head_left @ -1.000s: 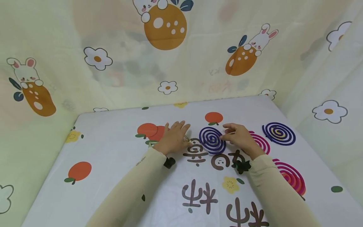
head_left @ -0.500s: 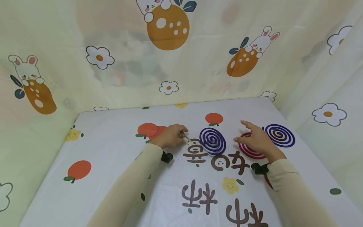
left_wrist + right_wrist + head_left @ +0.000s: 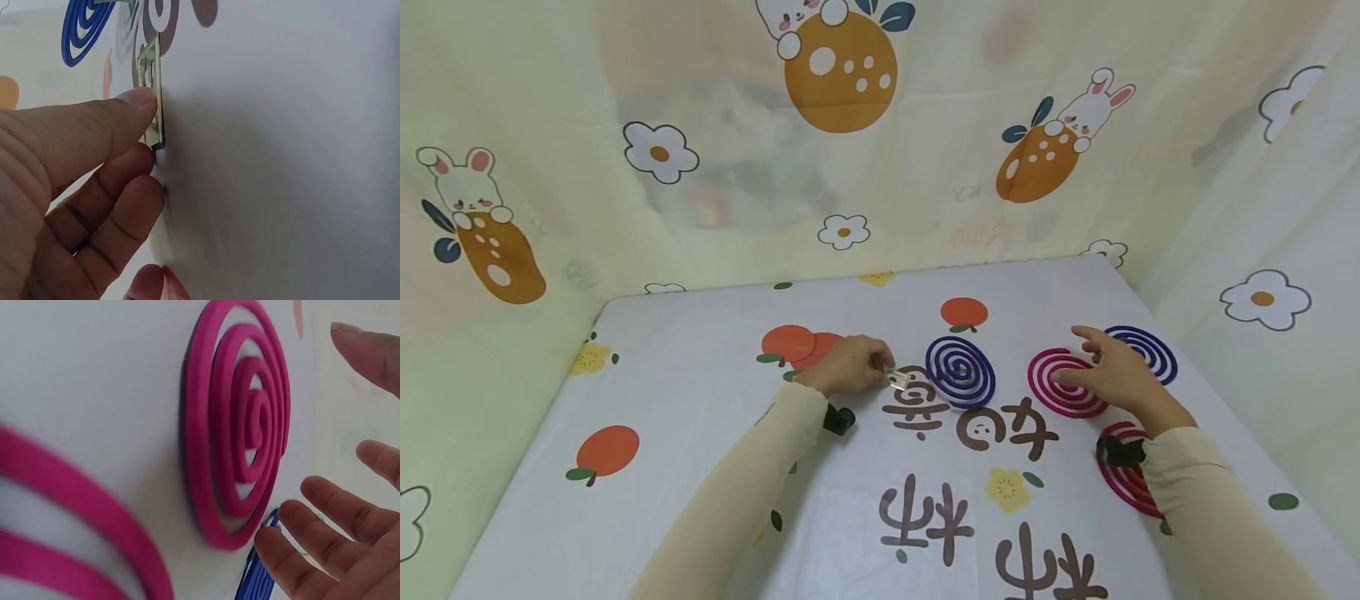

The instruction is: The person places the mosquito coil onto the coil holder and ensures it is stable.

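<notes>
My left hand point(image 3: 848, 367) pinches a small, flat rectangular metal piece with cut-outs point(image 3: 157, 69) between thumb and fingers, close against the tabletop. It looks like a mosquito coil stand. Just right of that hand, a blue mosquito coil point(image 3: 961, 372) sits in the middle of the table; what lies beneath it is mostly hidden. My right hand point(image 3: 1116, 375) hovers with spread, loosely bent fingers and holds nothing. Below its thumb lies a pink coil point(image 3: 222, 425), and behind the hand a second blue coil point(image 3: 1153, 348) is partly covered.
Another pink coil point(image 3: 1122, 475) lies nearer me, partly behind the right wrist's black camera point(image 3: 1123, 452). The white tablecloth point(image 3: 700, 500) has printed fruit, flowers and characters. A patterned curtain point(image 3: 737, 217) closes off the table's back and sides.
My right hand has left the middle blue coil and moved right, over the pink one. My left hand's spread fingers have closed on the metal piece.
</notes>
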Action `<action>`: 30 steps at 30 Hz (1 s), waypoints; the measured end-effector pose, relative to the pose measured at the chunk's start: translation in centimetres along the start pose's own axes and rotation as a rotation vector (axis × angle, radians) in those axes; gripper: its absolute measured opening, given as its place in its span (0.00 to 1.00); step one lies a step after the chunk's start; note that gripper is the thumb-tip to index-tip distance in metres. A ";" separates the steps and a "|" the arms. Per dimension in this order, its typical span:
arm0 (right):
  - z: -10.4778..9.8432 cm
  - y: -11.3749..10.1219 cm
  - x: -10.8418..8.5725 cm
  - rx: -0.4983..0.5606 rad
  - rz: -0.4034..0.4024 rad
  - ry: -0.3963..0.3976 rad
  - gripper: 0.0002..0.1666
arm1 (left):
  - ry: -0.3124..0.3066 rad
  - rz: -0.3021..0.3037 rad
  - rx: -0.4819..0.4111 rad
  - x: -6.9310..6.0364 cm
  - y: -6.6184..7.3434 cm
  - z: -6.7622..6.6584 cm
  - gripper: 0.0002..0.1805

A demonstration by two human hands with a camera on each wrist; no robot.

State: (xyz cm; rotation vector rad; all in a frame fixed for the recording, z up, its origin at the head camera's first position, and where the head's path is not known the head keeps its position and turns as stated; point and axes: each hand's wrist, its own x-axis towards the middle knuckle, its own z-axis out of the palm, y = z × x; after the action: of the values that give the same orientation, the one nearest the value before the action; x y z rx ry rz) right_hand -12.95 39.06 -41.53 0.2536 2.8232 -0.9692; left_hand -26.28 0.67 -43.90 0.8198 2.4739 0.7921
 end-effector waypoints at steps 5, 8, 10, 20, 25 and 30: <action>-0.2 0.8 -0.3 -0.013 0.013 0.023 0.50 | -0.002 0.015 0.025 -0.4 0.1 0.2 0.06; -0.2 1.1 -0.5 -0.027 0.028 0.033 0.47 | -0.007 0.031 0.049 -0.7 0.3 0.3 0.06; -0.3 1.3 -0.5 -0.029 0.038 0.035 0.45 | -0.012 0.037 0.054 -0.9 0.4 0.5 0.06; -0.7 1.9 -0.6 -0.109 0.094 0.028 0.43 | -0.075 0.087 0.061 -1.6 1.3 1.7 0.05; -0.6 2.0 -0.5 -0.131 0.127 0.019 0.44 | -0.102 0.129 0.042 -1.8 1.8 2.4 0.06; -0.5 1.8 -0.4 -0.164 0.152 0.005 0.46 | -0.111 0.165 0.064 -2.0 2.6 3.0 0.07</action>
State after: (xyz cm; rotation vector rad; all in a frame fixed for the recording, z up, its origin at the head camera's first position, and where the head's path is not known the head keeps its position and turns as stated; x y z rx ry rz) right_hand -12.19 40.78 -42.10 0.4430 2.8183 -0.7030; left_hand -22.15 2.32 -44.15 1.0723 2.3669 0.7052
